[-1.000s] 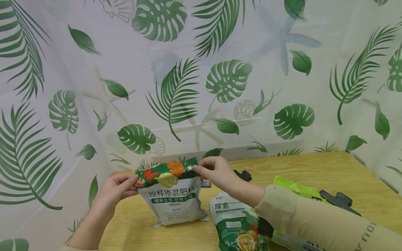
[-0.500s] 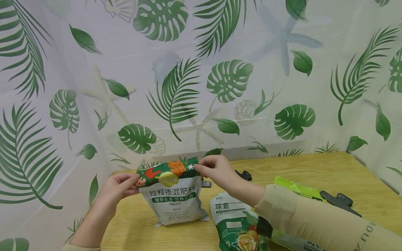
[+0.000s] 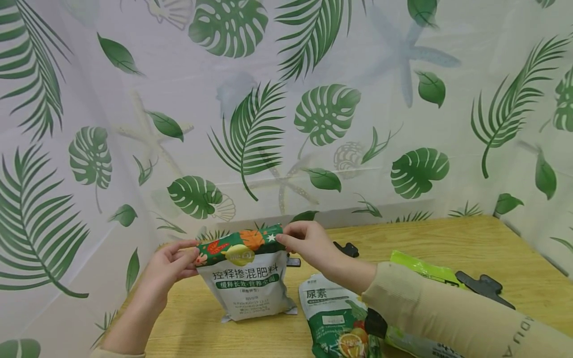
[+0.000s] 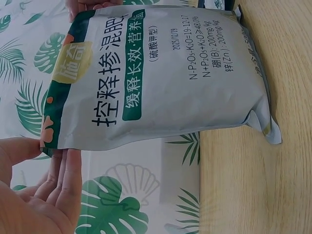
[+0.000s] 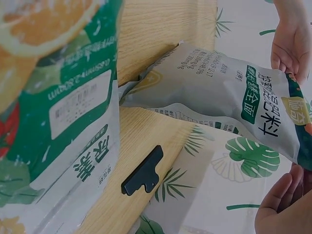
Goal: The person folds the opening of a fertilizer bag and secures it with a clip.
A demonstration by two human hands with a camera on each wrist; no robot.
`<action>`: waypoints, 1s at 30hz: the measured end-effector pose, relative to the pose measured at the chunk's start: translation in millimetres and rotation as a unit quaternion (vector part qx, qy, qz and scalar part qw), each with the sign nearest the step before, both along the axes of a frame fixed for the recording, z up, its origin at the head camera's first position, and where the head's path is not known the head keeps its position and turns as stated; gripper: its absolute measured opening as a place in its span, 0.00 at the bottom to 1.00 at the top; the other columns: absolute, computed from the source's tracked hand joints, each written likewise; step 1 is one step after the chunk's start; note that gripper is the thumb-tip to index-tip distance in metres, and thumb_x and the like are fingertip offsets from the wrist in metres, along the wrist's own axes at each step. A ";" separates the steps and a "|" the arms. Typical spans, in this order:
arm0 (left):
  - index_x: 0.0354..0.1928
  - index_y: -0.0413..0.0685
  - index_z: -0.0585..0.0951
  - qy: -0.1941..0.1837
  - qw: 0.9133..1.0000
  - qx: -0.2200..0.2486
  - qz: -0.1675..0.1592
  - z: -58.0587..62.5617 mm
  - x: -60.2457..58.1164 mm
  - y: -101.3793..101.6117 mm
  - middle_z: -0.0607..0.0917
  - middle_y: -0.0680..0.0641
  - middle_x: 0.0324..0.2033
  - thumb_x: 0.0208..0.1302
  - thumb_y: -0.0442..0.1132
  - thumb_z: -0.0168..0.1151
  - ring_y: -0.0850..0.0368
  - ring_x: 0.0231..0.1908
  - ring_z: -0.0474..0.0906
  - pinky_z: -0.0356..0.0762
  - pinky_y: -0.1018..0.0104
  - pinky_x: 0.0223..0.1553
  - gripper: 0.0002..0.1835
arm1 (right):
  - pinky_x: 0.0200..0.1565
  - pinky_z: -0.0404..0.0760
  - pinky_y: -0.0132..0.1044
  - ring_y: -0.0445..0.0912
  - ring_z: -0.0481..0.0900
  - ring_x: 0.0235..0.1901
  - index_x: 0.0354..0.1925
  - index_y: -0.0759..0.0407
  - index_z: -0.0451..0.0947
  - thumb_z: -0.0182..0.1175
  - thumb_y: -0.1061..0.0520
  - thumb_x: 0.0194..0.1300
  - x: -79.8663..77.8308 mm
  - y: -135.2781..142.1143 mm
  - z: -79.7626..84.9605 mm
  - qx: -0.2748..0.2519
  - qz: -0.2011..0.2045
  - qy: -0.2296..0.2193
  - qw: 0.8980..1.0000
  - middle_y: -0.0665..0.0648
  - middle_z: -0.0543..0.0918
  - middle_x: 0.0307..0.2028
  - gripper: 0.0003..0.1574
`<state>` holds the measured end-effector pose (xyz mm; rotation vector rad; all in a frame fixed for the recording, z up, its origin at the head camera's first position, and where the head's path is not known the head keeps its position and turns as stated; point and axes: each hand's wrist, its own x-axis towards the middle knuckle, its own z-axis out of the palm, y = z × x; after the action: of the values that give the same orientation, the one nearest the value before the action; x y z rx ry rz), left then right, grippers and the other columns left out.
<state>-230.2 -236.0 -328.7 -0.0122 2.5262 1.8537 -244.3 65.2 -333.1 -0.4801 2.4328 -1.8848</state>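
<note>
A white fertilizer bag [image 3: 250, 293] with a green, leaf-patterned top band stands upright on the wooden table. My left hand [image 3: 167, 268] pinches the band's left corner; in the left wrist view, the thumb of that hand [image 4: 44, 195] is at the corner with the other fingers at the bag's edge. At the opposite corner my right hand [image 3: 315, 246] pinches the band between thumb and fingers. The band lies straight between both hands, and the bag [image 5: 204, 83] bulges below it in the right wrist view. The bag's back is mostly hidden.
A green-and-white urea bag [image 3: 329, 318] lies to the right, beside a lime-green bag [image 3: 418, 268] partly under my right sleeve. A black clip [image 3: 485, 288] is at that bag; another clip [image 3: 346, 249] lies farther back on the table [image 3: 429, 233]. A leaf-printed sheet [image 3: 277, 124] hangs behind.
The left index finger has straightened along the bag's top edge. The right hand keeps its grip, and the bag stays in place.
</note>
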 end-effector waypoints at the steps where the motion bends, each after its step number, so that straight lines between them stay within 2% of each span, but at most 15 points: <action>1: 0.61 0.36 0.70 0.003 1.000 0.000 0.003 -0.1 -0.1 0.7 0.83 0.54 0.31 0.67 0.42 0.58 0.61 0.29 0.79 0.81 0.67 0.38 0.25 | 0.34 0.75 0.37 0.50 0.76 0.32 0.37 0.60 0.80 0.59 0.55 0.66 0.0 0.0 0.0 -0.001 0.001 0.000 1.000 0.53 0.79 0.28 0.09; 7: 0.59 0.39 0.71 0.026 0.999 0.007 0.017 -1.6 0.6 4.0 0.84 0.54 0.29 0.66 0.41 0.60 0.62 0.29 0.81 0.82 0.67 0.37 0.22 | 0.37 0.78 0.37 0.48 0.77 0.32 0.50 0.58 0.76 0.59 0.56 0.66 0.0 0.0 1.2 -0.008 0.007 0.003 1.000 0.55 0.80 0.32 0.15; 13: 0.57 0.39 0.73 0.033 0.999 0.010 0.023 -4.4 1.1 4.3 0.84 0.54 0.29 0.65 0.41 0.60 0.60 0.30 0.81 0.82 0.65 0.38 0.21 | 0.38 0.76 0.39 0.48 0.74 0.28 0.58 0.45 0.72 0.57 0.56 0.67 0.9 1.0 2.0 -0.012 0.027 0.018 0.999 0.57 0.78 0.28 0.21; 18: 0.56 0.37 0.74 0.026 0.999 0.008 0.023 -5.2 0.2 3.5 0.84 0.53 0.31 0.65 0.42 0.60 0.59 0.29 0.80 0.82 0.65 0.38 0.21 | 0.37 0.77 0.39 0.48 0.74 0.29 0.57 0.45 0.75 0.56 0.57 0.68 0.6 1.5 0.2 -0.025 0.034 0.019 0.999 0.57 0.76 0.28 0.20; 24: 0.56 0.35 0.75 0.022 1.000 0.007 0.016 -6.3 -0.3 2.5 0.84 0.53 0.33 0.67 0.42 0.58 0.60 0.30 0.80 0.81 0.66 0.38 0.21 | 0.36 0.75 0.37 0.49 0.74 0.33 0.48 0.50 0.82 0.56 0.57 0.68 -0.1 -0.3 -0.3 -0.025 0.017 0.000 1.000 0.53 0.81 0.38 0.12; 30: 0.55 0.32 0.76 0.020 1.000 0.005 0.009 -7.9 -1.0 2.2 0.83 0.52 0.35 0.68 0.42 0.56 0.59 0.30 0.80 0.81 0.66 0.39 0.21 | 0.38 0.77 0.37 0.49 0.76 0.35 0.45 0.53 0.83 0.57 0.56 0.68 -2.4 -0.8 -2.0 -0.023 0.012 -0.012 1.000 0.52 0.81 0.44 0.11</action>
<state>-231.2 -233.8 -336.6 0.0015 2.5506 1.8935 -246.6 64.4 -335.1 -0.4838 2.3616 -1.9298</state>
